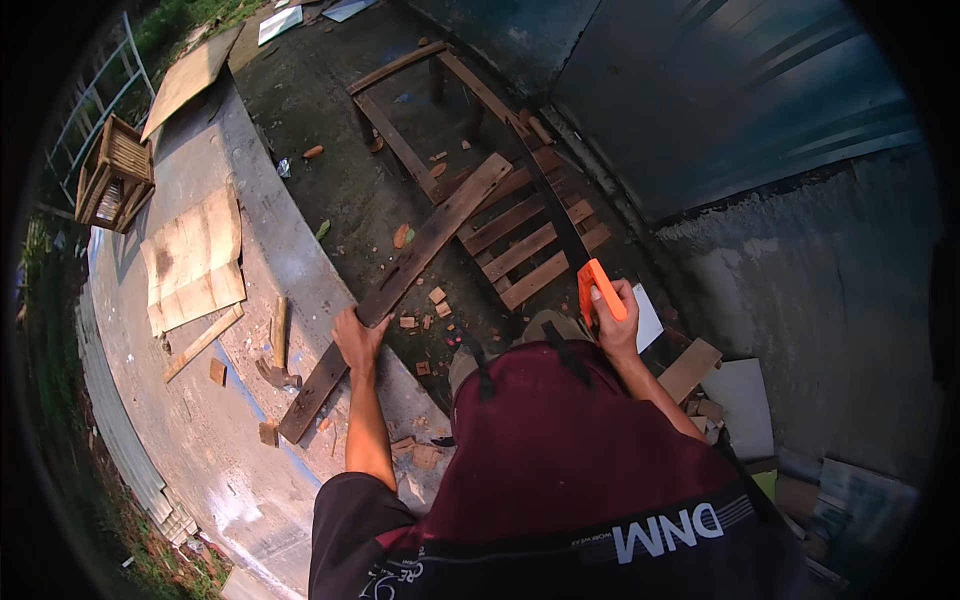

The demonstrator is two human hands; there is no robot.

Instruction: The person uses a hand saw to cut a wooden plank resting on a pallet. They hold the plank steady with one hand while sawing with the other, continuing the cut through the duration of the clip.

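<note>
The fingers (612, 296) of the right hand (612, 318) are closed tightly around the orange handle of a hand saw (560, 215). The dark blade of the saw goes up and away from the hand, over a wooden pallet (525, 240) that lies on the dark ground. The fingers of the left hand (355, 335) are spread open and pressed flat on a long dark plank (400, 275); they grasp nothing, they only lie on the wood. This plank lies slanted: its lower end rests on the pale concrete ledge (290, 250), near the curved edge of this ledge, and its upper end reaches the pallet, beside the saw blade. The left hand touches the plank near the edge of the ledge.

Small wood offcuts (420, 320) and chips lie on the ground just beside the plank. On the ledge, further to the left, there are flat plywood sheets (195, 260) and a thin wooden strip (203, 342). A small slatted crate (115, 172) stands at the far left side of the ledge. Behind the pallet stands a low wooden frame (420, 90), near a blue metal wall (720, 90).
</note>
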